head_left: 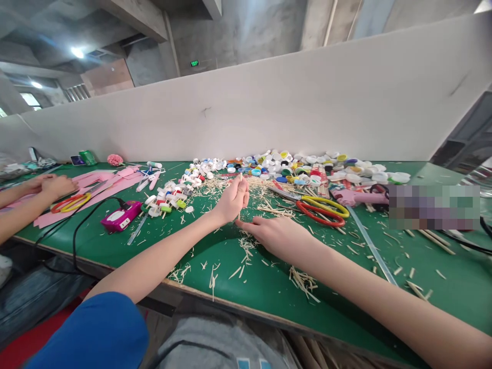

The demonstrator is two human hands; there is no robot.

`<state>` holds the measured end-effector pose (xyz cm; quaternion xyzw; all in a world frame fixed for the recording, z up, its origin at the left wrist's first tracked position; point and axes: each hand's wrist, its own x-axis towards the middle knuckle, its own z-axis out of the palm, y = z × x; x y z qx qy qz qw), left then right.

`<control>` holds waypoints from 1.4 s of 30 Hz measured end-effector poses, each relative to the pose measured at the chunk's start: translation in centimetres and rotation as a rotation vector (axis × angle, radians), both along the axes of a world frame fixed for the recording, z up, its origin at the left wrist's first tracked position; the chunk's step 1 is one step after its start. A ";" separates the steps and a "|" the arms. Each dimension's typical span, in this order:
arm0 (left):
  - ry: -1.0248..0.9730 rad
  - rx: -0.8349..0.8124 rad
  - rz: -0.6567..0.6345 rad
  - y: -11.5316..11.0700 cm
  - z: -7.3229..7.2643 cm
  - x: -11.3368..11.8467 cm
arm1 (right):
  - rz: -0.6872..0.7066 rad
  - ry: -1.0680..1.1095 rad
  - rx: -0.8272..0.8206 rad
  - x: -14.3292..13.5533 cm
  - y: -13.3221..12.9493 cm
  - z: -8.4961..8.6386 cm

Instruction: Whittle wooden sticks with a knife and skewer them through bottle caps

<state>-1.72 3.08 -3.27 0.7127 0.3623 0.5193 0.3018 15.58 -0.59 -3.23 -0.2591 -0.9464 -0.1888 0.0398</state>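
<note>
at the middle of the green table (261, 292), a thin wooden stick (241, 177) stands nearly upright in the left hand (233, 197), 1 tip showing above the fist and a short length below it.

left grip: closed around the stick. right grip: the right hand (274, 233) is at the lower end of the stick with its index finger extended; whether its thumb and finger are clamped on the wood cannot be told.

handling (judged): the stick should be light, dry and stiff along its length, with little tendency to slip. it is likely weak across the grain; bending or twisting may split it. hold it at mid-length with 1 hand and steady the lower end with fingertips. avoid pressing on the narrow tips; splinters are possible.

surroundings: wood shavings (248, 246) litter the table around the hands. scissors (305, 198) lie near the right hand, beyond the forearm.
</note>
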 end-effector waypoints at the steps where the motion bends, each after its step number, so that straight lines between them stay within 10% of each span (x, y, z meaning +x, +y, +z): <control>1: -0.001 0.001 -0.004 0.0 0.0 0.0 | 0.000 0.006 -0.006 0.0 0.0 0.0; 42: -0.072 -0.034 -0.033 0.3 0.0 -0.3 | 0.034 0.014 0.008 2.6 0.2 0.5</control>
